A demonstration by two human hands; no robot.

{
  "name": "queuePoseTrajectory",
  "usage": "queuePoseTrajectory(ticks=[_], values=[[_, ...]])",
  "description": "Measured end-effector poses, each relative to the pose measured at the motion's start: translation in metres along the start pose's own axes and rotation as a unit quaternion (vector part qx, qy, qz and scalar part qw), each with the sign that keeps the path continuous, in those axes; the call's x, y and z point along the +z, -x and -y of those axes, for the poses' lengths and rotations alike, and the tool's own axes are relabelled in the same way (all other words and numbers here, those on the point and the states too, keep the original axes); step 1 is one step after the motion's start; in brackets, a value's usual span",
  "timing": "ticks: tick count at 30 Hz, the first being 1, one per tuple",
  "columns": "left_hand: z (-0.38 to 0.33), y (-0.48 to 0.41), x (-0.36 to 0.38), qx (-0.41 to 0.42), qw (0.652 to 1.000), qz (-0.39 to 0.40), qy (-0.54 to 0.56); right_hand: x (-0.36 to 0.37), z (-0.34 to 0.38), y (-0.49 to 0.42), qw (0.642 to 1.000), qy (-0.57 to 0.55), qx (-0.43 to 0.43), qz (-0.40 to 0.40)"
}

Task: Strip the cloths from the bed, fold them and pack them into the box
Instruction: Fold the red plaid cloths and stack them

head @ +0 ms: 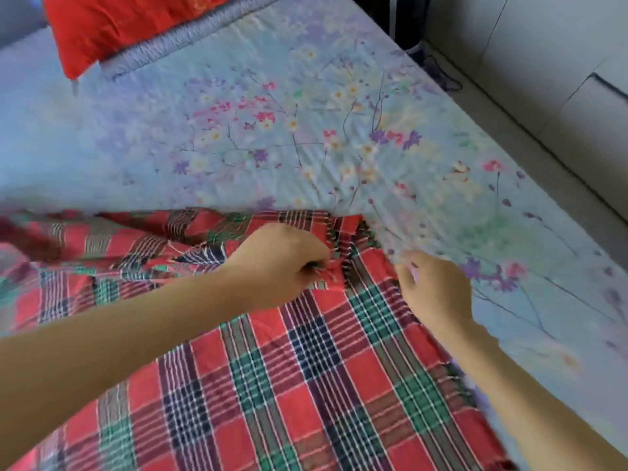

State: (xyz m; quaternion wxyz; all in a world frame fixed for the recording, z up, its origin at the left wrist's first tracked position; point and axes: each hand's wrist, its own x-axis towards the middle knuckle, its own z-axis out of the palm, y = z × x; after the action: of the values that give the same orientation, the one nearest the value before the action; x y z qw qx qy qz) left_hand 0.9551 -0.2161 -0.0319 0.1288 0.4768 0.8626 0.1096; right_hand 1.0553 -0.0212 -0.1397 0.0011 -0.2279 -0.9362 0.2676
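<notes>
**Plaid cloth on bed: folded-over edge pinched by left hand**

- A red plaid cloth (306,385) with green and navy checks is seen spread over a floral bedsheet (272,130). It covers the near part of the bed, beneath both forearms.
- The left hand (278,266) is closed on the cloth. A bunched piece of a fringed edge is pinched between thumb and curled fingers (316,263). Just beyond these fingertips a turned-over corner of the cloth lies flat on the sheet.
- The right hand (435,294) is held at the cloth's right edge, just to the right of the left fingertips, with a strip of cloth between the two hands. Its fingers are loosely curled. The hand is blurred, so it cannot be told whether fabric is held.
- To the left of the left hand the cloth is rumpled into loose folds and is blurred at the frame edge.
- A red pillow (119,25) is noted well beyond the fingers, at the far left of the bed.
- A pale wall (560,79) runs along the bed's right side.
</notes>
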Motion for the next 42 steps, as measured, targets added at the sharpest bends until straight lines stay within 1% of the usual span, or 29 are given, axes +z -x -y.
queuePoseTrajectory(ticks=[3,4,6,8,9,10,13,15,16,17,18,20,22,24,26,27,30,32,35,36,40,42], values=[[-0.083,0.008,-0.005,0.037,0.998,0.035,0.038,-0.023,-0.038,0.083,0.997,-0.02,0.074,0.01],[-0.115,0.011,-0.005,0.047,0.996,0.057,0.047,-0.031,-0.052,0.108,0.996,-0.031,0.088,0.004],[-0.174,0.018,0.0,0.064,0.993,0.066,0.071,-0.048,-0.076,0.157,0.993,-0.036,0.113,0.005],[-0.239,0.025,0.005,0.074,0.992,0.044,0.088,-0.066,-0.103,0.211,0.988,-0.01,0.151,0.023],[-0.268,0.028,0.01,0.077,0.991,0.017,0.108,-0.073,-0.115,0.235,0.984,-0.005,0.173,0.031],[-0.304,0.032,0.014,0.076,0.989,0.014,0.124,-0.083,-0.129,0.266,0.979,-0.003,0.201,0.037],[-0.376,0.031,0.041,0.069,0.979,-0.014,0.193,-0.092,-0.166,0.331,0.962,-0.028,0.268,0.043],[-0.415,0.03,0.072,0.05,0.976,0.017,0.213,-0.093,-0.192,0.367,0.945,-0.09,0.314,0.03],[-0.431,0.03,0.088,0.046,0.977,0.048,0.203,-0.091,-0.206,0.381,0.937,-0.102,0.332,0.029],[-0.443,0.033,0.103,0.041,0.975,0.088,0.198,-0.09,-0.216,0.393,0.929,-0.089,0.358,0.036],[-0.453,0.037,0.116,0.033,0.972,0.122,0.197,-0.088,-0.226,0.404,0.917,-0.071,0.391,0.042],[-0.465,0.049,0.144,0.011,0.971,0.165,0.173,-0.087,-0.248,0.425,0.898,-0.048,0.436,0.038],[-0.465,0.069,0.173,-0.034,0.965,0.196,0.168,-0.086,-0.266,0.443,0.883,-0.08,0.461,0.03],[-0.455,0.09,0.198,-0.099,0.947,0.235,0.196,-0.08,-0.279,0.455,0.863,-0.119,0.486,0.063],[-0.452,0.108,0.217,-0.142,0.931,0.253,0.223,-0.072,-0.289,0.465,0.842,-0.182,0.496,0.108],[-0.45,0.115,0.223,-0.144,0.929,0.259,0.22,-0.068,-0.291,0.466,0.829,-0.231,0.497,0.111],[-0.451,0.129,0.237,-0.135,0.93,0.264,0.218,-0.061,-0.294,0.466,0.76,-0.412,0.498,0.074],[-0.455,0.129,0.242,-0.125,0.934,0.259,0.213,-0.06,-0.299,0.462,0.736,-0.476,0.479,0.05],[-0.463,0.121,0.24,-0.112,0.938,0.247,0.214,-0.051,-0.315,0.456,0.715,-0.489,0.498,0.049],[-0.466,0.117,0.239,-0.11,0.94,0.238,0.217,-0.047,-0.32,0.456,0.713,-0.488,0.499,0.059],[-0.473,0.104,0.233,-0.112,0.946,0.21,0.219,-0.034,-0.337,0.466,0.726,-0.502,0.444,0.153],[-0.473,0.101,0.232,-0.141,0.942,0.198,0.232,-0.033,-0.34,0.476,0.723,-0.512,0.422,0.192]])
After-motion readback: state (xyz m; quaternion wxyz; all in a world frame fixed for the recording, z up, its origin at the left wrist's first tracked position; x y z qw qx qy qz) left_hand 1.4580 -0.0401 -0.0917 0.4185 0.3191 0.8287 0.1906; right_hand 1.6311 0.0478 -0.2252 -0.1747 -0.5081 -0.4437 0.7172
